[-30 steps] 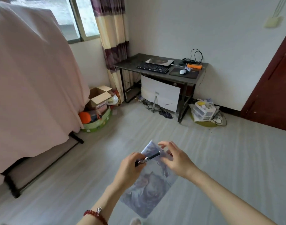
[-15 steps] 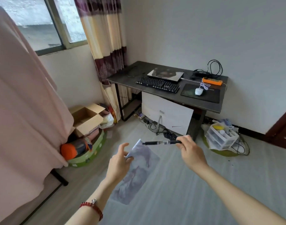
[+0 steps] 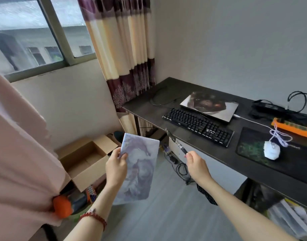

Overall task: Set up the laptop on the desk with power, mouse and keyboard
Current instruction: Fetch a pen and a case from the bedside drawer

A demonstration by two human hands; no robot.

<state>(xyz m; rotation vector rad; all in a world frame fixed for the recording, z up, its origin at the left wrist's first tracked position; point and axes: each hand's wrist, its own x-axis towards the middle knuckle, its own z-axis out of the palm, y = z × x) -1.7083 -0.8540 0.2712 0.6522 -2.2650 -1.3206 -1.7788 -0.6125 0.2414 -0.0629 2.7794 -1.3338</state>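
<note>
**Head view: both hands occupied, desk items laid out**

Head camera, left to right. Pink cloth point(image 3: 15, 153) filled the left edge, with an open cardboard box point(image 3: 87, 160) on the floor beside it and an orange object point(image 3: 62, 206) lower down.

Your left hand point(image 3: 116, 168) pinched a grey-purple patterned booklet point(image 3: 138, 168) near its upper left corner, thumb on the front face; the booklet hung roughly upright in front of you. A red bead bracelet point(image 3: 93, 217) sat on that wrist.

Your right hand point(image 3: 197, 166) held a dark pen point(image 3: 176, 142) by its near end between thumb and fingers; the far end pointed up and left, over the desk's front edge.

On the dark desk point(image 3: 166, 92) the laptop point(image 3: 209, 104) lay closed near the back. The black keyboard point(image 3: 198, 126) lay just in front of it, its cable running left across the desktop. Right of the keyboard, the white mouse point(image 3: 272, 150) rested on a dark mouse pad point(image 3: 253, 147), its bundled white cord beside it. An orange power strip point(image 3: 292, 127) lay behind the pad, and a black power adapter point(image 3: 269, 108) with looped cable sat at the back right.
</note>
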